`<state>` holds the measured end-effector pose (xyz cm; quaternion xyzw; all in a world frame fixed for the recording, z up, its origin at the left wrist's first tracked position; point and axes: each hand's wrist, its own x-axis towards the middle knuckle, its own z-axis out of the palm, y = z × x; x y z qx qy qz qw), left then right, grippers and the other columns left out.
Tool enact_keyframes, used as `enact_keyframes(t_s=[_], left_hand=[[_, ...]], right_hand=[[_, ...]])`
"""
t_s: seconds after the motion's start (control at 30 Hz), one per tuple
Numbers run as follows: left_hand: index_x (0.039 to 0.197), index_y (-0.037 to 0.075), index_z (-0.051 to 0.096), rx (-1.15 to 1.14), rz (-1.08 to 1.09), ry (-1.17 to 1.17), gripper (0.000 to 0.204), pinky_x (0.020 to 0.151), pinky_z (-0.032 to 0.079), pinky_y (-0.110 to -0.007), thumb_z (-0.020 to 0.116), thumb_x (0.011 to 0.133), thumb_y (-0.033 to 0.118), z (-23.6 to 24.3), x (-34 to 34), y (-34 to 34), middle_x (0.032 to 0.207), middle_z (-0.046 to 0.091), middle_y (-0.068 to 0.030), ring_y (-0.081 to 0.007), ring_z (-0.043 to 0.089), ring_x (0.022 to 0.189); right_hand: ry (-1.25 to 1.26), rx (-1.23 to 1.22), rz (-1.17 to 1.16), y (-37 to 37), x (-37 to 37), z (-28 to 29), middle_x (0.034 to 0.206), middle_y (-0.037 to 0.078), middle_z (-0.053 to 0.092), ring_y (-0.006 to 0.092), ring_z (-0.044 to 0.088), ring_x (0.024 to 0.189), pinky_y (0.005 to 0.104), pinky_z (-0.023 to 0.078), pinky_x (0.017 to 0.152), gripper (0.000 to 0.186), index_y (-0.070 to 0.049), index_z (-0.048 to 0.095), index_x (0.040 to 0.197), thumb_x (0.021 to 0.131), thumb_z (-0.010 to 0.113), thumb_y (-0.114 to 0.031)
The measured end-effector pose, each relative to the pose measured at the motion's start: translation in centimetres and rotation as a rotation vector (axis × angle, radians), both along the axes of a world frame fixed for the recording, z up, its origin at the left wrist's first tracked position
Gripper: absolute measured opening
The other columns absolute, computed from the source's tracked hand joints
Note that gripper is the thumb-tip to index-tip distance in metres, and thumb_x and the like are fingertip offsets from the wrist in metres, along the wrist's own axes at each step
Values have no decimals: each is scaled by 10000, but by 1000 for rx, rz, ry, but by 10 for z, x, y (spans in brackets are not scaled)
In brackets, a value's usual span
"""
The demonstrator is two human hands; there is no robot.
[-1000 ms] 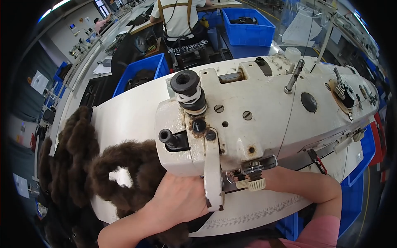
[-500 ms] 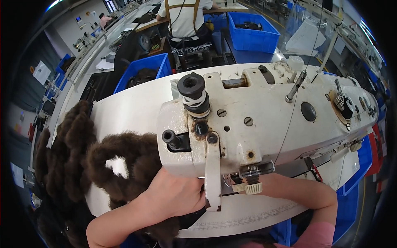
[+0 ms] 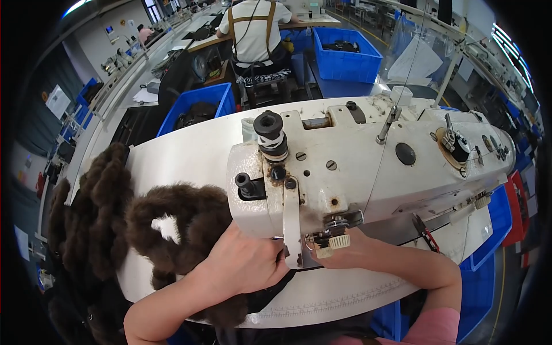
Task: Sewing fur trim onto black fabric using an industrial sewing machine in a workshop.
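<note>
A white sewing machine (image 3: pixel 368 155) stands over a white bed, its head above my two hands. My left hand (image 3: pixel 250 259) is closed beside the machine's front lever (image 3: pixel 292 230), knuckles up. It rests on a brown fur piece (image 3: pixel 198 224) that loops out to the left and also shows below my wrist. Dark cloth (image 3: pixel 276 294) comes out under the fingers. What the fingertips grip is hidden. My right hand (image 3: pixel 342 253) reaches round behind the ribbed tension knobs (image 3: pixel 333 244), which hide its fingers.
More brown fur strips (image 3: pixel 103 201) hang over the bed's left edge. Red-and-black thread snips (image 3: pixel 425 234) lie right of my right hand. Blue bins (image 3: pixel 198 106) with dark pieces stand beyond the machine. Another person (image 3: pixel 253 34) sits farther off, back turned.
The view has shifted a little, so the machine head sits farther left. My right hand appears nearer my left. More dark cloth shows below my left fingers.
</note>
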<state>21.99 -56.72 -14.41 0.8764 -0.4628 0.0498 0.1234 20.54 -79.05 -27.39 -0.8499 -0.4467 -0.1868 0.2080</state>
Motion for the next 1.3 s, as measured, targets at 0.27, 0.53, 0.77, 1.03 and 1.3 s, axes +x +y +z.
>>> enact_keyframes(t_s=[0.27, 0.53, 0.77, 1.03, 1.3], left_hand=[[757, 6, 675, -72, 53, 32, 225, 871, 420, -415, 576, 780, 206, -7, 0, 2, 740, 614, -136, -311, 611, 807], [705, 91, 609, -159, -117, -74, 138, 957, 434, -407, 696, 735, 193, -1, -39, 40, 710, 574, -45, -229, 580, 831], [659, 142, 614, -346, -195, -415, 166, 897, 474, -371, 750, 721, 213, -6, -80, 71, 722, 600, 33, -160, 588, 794], [509, 166, 384, -430, -359, -630, 459, 627, 415, -272, 773, 743, 229, -15, -79, 65, 530, 353, 26, -150, 387, 528], [586, 134, 530, -465, -201, -514, 283, 632, 416, -315, 784, 705, 173, -35, -85, 59, 607, 449, 8, -180, 458, 604]], right_hand=[[-41, 24, 48, -4, 3, 23, 631, 16, 543, 191, 573, 547, 334, 473, 469, 112, -110, 627, 796, 691, 660, -130], [231, 226, -32, 25, -34, 40, 700, -1, 594, 164, 583, 564, 302, 472, 499, 92, -75, 627, 926, 846, 611, -116], [1648, 594, 40, 68, -36, 77, 1064, 14, 595, 111, 565, 967, 282, 495, 826, 245, -4, 546, 1190, 982, 461, -101], [988, 357, -75, 98, -57, 82, 968, 206, 649, 212, 649, 911, 362, 507, 730, 426, 79, 502, 1130, 754, 652, -55], [412, -164, -479, 121, -9, 84, 878, 266, 657, 371, 680, 755, 451, 551, 647, 337, 86, 541, 1019, 750, 609, -106]])
